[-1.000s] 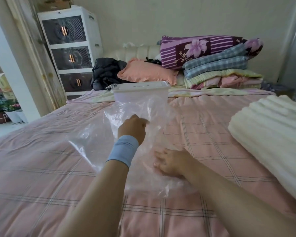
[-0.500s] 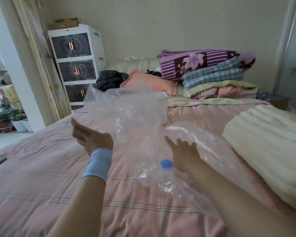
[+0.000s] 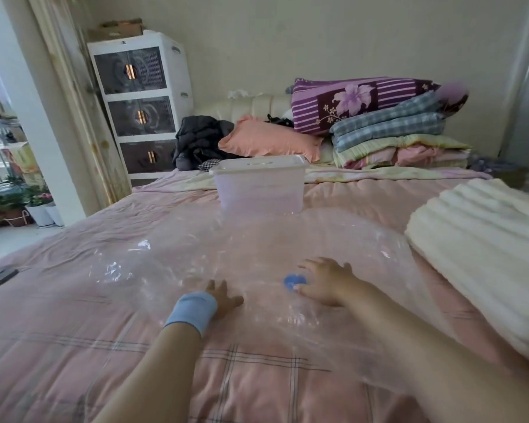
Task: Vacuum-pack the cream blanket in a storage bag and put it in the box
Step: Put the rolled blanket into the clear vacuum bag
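A bed [image 3: 74, 346] with a pink plaid cover is filling most of the room, and a clear storage bag [image 3: 196, 248] is lying spread out and puffed with air across its middle. The left hand [image 3: 223, 300], wearing a pale blue wristband [image 3: 191, 312], is resting flat on the near edge of the bag with its fingers straight and holding nothing. The right hand [image 3: 326, 282] is lying just at 3 o'clock of it, fingers spread wide and relaxed, the thumb touching the rim of the bag's round blue valve [image 3: 294, 281]; whether this hand is lying on top of the plastic or inside it cannot be told. The cream blanket [image 3: 486, 254] is sitting folded on the bed at 3 o'clock of the bag, its near edge just beside the plastic. A see-through plastic box [image 3: 260, 187] is standing upright at 12 o'clock, touching the far edge of the bag, with its white lid [image 3: 257, 163] on. Beyond it, at 1 o'clock, a stack of folded bedding [image 3: 394, 135] is leaning against the wall, with a peach pillow [image 3: 269, 141] and a dark jacket [image 3: 199, 138] beside it toward 11 o'clock. A white drawer cabinet [image 3: 141, 102] is standing at 10 o'clock, and potted plants [image 3: 19, 203] are showing at 9 o'clock.
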The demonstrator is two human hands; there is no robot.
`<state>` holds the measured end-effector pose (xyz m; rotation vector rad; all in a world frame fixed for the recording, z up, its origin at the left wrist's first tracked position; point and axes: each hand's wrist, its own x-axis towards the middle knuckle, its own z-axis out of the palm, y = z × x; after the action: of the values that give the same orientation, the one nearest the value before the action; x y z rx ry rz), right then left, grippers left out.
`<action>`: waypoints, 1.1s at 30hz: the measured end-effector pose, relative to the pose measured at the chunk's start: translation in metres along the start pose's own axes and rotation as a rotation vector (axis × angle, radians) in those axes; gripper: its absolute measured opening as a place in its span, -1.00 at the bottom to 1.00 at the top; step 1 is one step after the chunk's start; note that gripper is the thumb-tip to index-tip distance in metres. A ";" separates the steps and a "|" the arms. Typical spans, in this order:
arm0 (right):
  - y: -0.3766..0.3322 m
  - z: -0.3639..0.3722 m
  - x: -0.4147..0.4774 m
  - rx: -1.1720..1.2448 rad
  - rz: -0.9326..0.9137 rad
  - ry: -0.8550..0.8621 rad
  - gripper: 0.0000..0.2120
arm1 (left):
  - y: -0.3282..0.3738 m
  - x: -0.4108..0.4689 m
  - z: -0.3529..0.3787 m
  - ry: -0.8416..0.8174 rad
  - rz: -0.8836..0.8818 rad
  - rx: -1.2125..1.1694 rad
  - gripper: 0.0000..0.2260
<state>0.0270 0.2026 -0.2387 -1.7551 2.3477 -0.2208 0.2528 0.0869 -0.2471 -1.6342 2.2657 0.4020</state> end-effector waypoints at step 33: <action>0.098 -0.010 -0.052 -0.357 0.007 0.120 -0.14 | 0.030 -0.051 -0.034 0.492 -0.070 0.284 -0.31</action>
<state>-0.0519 0.2805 -0.2488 -1.9329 2.6086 0.1051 0.2361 0.1257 -0.1938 -1.7954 2.4402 -0.3674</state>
